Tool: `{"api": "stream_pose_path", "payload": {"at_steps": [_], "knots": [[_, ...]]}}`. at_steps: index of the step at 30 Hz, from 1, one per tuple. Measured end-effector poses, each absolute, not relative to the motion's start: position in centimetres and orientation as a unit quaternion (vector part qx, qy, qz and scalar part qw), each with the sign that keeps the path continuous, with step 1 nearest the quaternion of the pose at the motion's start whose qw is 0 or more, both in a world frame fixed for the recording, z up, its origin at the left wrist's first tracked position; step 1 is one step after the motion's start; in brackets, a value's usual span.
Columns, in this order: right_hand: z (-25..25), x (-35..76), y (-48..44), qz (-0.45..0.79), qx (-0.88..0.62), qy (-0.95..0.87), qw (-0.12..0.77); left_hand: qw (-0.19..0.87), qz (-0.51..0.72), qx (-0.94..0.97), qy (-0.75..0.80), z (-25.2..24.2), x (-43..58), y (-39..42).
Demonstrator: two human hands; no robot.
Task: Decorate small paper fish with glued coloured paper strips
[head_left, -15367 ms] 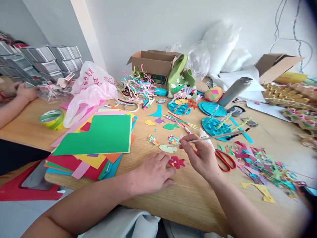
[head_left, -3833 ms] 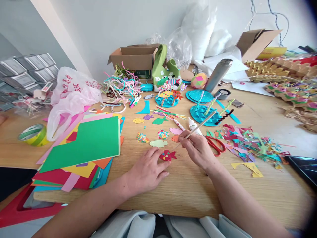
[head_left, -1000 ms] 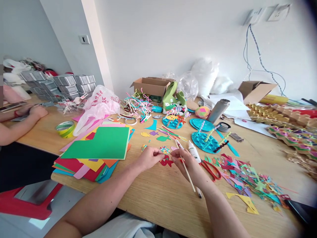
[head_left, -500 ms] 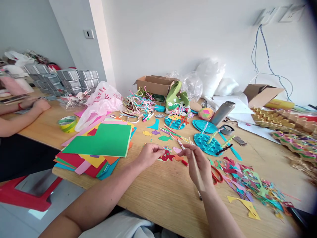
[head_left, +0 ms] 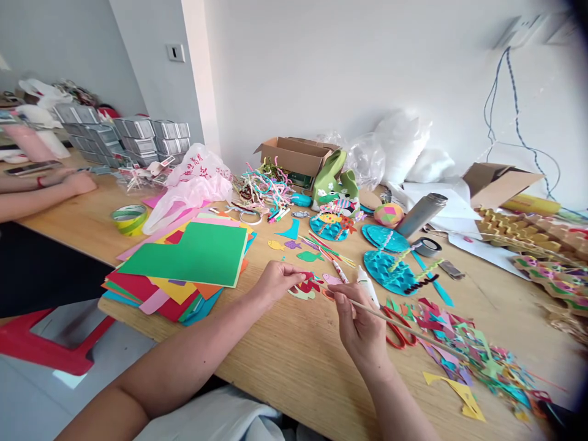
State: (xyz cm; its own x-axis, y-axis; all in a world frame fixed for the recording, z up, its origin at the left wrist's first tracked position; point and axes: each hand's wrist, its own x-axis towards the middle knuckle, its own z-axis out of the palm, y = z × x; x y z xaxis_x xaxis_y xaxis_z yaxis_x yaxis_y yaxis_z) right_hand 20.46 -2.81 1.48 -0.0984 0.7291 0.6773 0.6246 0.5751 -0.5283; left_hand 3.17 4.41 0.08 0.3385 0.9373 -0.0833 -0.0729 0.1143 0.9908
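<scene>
My left hand [head_left: 274,282] pinches a small red paper fish [head_left: 311,284] just above the wooden table [head_left: 294,355]. My right hand [head_left: 359,321] is closed round a thin wooden stick [head_left: 404,323], whose near tip points at the red fish while its far end reaches right over the scraps. Under the fish lie other paper fish cut-outs, a pale green one [head_left: 301,294] and a pink one [head_left: 331,279]. A white glue bottle [head_left: 367,291] and red-handled scissors [head_left: 399,334] lie just beyond my right hand.
A stack of coloured paper sheets [head_left: 184,263] lies at left, with a tape roll [head_left: 129,218] and a pink plastic bag [head_left: 190,184] behind. Teal paper discs [head_left: 390,269], a steel flask [head_left: 420,214], cardboard boxes and paper scraps [head_left: 478,355] fill the right. Another person's arm [head_left: 41,193] rests at far left.
The red fish has been lifted off the table by my left hand. My right hand has swung the stick from pointing toward me to lying sideways, tip at the fish. The view has tilted up.
</scene>
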Motion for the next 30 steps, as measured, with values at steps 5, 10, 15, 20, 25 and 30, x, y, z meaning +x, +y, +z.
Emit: {"api": "stream_pose_path", "payload": {"at_steps": [5,10,15,20,25,30], "knots": [[1.7,20.27,-2.8,0.02,-0.44,-0.761,0.476,0.618,0.413,0.528,0.411,0.1,3.2,4.45],[1.6,20.03,-2.72,-0.003,-0.408,-0.771,0.489,0.623,0.418,0.519,0.409,0.01,3.3,4.55],[1.47,19.8,-2.59,-0.027,-0.394,-0.782,0.482,0.624,0.423,0.511,0.414,0.24,3.38,4.41],[1.09,19.93,-2.58,-0.032,-0.394,-0.793,0.463,0.637,0.426,0.49,0.415,0.38,3.45,4.33],[0.86,20.0,-2.56,-0.046,-0.393,-0.803,0.446,0.648,0.424,0.478,0.415,0.5,3.54,4.24],[0.91,19.95,-2.49,-0.048,-0.392,-0.805,0.444,0.647,0.426,0.475,0.417,0.7,3.57,4.16]]}}
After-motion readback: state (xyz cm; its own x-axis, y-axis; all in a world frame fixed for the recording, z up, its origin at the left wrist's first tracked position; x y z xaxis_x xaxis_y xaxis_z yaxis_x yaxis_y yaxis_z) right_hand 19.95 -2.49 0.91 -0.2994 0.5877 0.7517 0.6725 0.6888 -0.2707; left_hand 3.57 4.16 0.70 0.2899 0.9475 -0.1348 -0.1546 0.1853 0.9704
